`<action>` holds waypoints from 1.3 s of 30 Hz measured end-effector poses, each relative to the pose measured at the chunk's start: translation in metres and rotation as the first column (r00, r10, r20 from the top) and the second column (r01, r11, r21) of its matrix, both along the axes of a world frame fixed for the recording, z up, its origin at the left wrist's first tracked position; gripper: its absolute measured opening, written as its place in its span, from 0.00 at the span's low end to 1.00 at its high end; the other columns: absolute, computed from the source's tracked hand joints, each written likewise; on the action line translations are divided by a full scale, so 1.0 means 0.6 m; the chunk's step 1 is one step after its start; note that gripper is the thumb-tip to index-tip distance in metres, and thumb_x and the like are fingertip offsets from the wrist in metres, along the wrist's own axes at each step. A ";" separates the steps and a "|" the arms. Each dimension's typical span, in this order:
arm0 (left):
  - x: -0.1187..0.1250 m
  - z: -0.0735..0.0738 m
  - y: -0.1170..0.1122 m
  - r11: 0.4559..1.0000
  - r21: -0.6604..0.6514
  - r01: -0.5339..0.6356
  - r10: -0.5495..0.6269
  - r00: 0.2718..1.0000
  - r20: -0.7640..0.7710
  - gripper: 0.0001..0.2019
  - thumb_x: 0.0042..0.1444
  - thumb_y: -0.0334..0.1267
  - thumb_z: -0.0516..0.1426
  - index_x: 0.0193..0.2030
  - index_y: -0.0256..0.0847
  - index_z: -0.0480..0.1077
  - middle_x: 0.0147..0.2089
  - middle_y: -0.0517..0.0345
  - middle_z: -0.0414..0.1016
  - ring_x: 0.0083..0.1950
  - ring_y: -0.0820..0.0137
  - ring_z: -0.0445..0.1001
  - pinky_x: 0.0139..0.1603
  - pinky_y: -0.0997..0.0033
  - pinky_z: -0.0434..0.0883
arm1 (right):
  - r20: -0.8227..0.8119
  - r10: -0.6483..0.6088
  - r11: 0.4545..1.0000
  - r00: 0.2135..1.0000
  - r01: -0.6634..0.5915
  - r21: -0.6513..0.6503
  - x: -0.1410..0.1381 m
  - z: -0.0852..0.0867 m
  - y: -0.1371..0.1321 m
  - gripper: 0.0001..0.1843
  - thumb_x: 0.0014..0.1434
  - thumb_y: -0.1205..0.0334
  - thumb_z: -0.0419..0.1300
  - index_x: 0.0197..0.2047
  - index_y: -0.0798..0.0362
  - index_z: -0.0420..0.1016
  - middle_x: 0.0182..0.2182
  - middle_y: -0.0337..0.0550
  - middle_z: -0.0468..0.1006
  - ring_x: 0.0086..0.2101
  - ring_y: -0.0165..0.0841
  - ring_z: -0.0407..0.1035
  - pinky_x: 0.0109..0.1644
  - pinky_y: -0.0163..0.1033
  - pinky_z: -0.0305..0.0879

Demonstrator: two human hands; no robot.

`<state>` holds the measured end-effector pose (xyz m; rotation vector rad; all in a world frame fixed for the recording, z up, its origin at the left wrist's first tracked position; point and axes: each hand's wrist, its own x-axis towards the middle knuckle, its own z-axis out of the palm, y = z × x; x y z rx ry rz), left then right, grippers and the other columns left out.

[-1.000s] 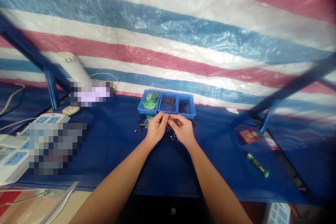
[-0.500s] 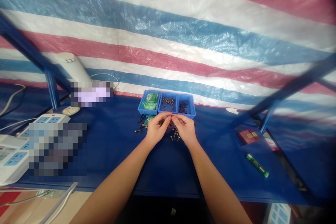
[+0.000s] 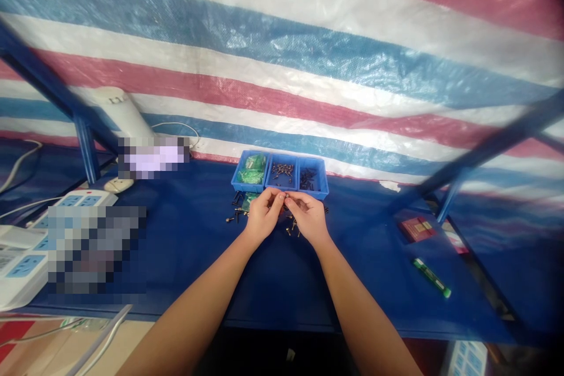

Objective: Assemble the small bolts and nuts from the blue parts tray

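Note:
My left hand (image 3: 263, 215) and my right hand (image 3: 312, 217) meet just in front of the blue bins, thumbs and forefingers pinched together. Between the fingertips is a small metal piece (image 3: 286, 194), too small to make out its kind. Loose brass-coloured screws (image 3: 291, 225) lie on the table under and beside my right hand. To the left of my left hand are black screws (image 3: 238, 197) and a green packet (image 3: 248, 200), partly covered by the hand. Behind, the middle bin (image 3: 282, 187) holds brass-coloured screws, the right bin (image 3: 326, 185) dark screws, the left bin (image 3: 234, 182) green packets.
On the left of the blue table (image 3: 176, 235) are a white power strip (image 3: 103, 198), a blurred-out object and a white cylinder (image 3: 127, 114). A red box (image 3: 416, 228) and a green tube-like item (image 3: 432, 277) lie right. A striped sheet (image 3: 282, 59) hangs behind.
My fingers have shifted slightly around the small piece, and both hands have moved a little lower. The bins and loose screws look the same.

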<state>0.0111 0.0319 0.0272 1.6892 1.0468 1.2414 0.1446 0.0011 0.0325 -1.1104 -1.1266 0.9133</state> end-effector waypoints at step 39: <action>0.007 -0.016 0.005 0.999 0.007 -0.050 0.049 0.994 0.095 0.10 0.60 0.44 0.57 0.39 0.39 0.70 0.23 0.63 0.71 0.22 0.76 0.70 0.24 0.78 0.67 | -0.160 0.089 0.995 0.983 -0.095 -0.030 -0.006 -0.003 0.000 0.15 0.51 0.57 0.68 0.43 0.52 0.80 0.38 0.44 0.82 0.37 0.38 0.77 0.44 0.45 0.75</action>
